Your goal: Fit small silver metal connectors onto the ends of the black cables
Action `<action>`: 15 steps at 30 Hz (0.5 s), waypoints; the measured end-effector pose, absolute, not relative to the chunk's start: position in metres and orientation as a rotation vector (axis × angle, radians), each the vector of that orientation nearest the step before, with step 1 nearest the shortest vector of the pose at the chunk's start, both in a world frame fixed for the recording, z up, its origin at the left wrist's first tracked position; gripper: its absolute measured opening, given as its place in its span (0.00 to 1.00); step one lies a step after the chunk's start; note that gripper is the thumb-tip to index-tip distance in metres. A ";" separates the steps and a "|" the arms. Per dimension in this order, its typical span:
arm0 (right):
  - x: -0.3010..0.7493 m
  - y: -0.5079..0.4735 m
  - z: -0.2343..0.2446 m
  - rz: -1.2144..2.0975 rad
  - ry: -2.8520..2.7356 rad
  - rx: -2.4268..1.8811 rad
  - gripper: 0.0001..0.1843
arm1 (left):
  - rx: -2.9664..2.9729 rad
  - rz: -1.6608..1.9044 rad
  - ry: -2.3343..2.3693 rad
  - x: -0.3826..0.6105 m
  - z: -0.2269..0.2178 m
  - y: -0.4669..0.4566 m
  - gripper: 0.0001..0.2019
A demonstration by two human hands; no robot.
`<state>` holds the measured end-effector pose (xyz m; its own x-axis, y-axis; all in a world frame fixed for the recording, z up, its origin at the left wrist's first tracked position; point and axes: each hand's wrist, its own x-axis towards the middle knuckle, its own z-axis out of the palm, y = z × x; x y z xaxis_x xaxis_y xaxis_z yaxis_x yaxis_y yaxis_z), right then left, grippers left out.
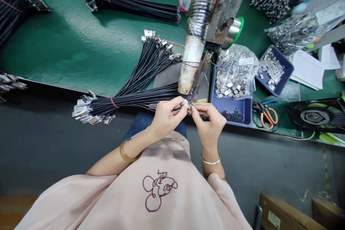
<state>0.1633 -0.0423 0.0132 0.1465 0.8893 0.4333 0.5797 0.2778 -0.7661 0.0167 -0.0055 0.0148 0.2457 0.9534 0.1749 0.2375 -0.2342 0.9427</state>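
Observation:
My left hand (168,115) is closed in a pinch on a black cable (177,108), near its end. A small white piece (185,103) shows at its fingertips. My right hand (208,120) is pinched too, its fingertips almost meeting the left ones. What it holds is too small to make out. Beside my left hand a bundle of black cables (134,97) with metal plugs lies along the table edge, tied with a red band. Behind it more loose black cables (141,63) fan out. A wrapped fume hose (191,57) comes down just above my fingers.
A blue tray (248,111) with bagged metal connector shells stands to the right, beside a smaller blue tray (288,68). Orange-handled pliers (268,118) and a black fan (316,116) lie farther right. A solder spool (234,33) hangs by the metal post (229,3).

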 end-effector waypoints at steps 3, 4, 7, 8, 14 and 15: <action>0.163 -0.042 0.013 0.385 -1.560 -1.419 0.04 | 1.634 1.011 1.129 0.017 0.013 -0.007 0.08; 0.164 -0.042 0.013 0.381 -1.565 -1.417 0.04 | 1.629 1.004 1.133 0.017 0.012 -0.007 0.08; 0.164 -0.041 0.015 0.355 -1.582 -1.425 0.04 | 1.650 1.018 1.133 0.017 0.013 -0.006 0.08; 0.164 -0.041 0.016 0.347 -1.586 -1.432 0.04 | 1.660 1.029 1.129 0.017 0.014 -0.006 0.08; 0.162 -0.045 0.016 0.318 -1.627 -1.440 0.05 | 1.644 0.985 1.106 0.016 0.012 -0.009 0.08; 0.162 -0.046 0.015 0.300 -1.640 -1.434 0.05 | 1.641 0.976 1.105 0.016 0.012 -0.010 0.08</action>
<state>0.1620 -0.0464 0.0152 0.0872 0.8826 0.4620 0.6619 0.2953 -0.6890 0.0161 -0.0101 0.0115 0.2883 0.9498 0.1217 0.2375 -0.1940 0.9518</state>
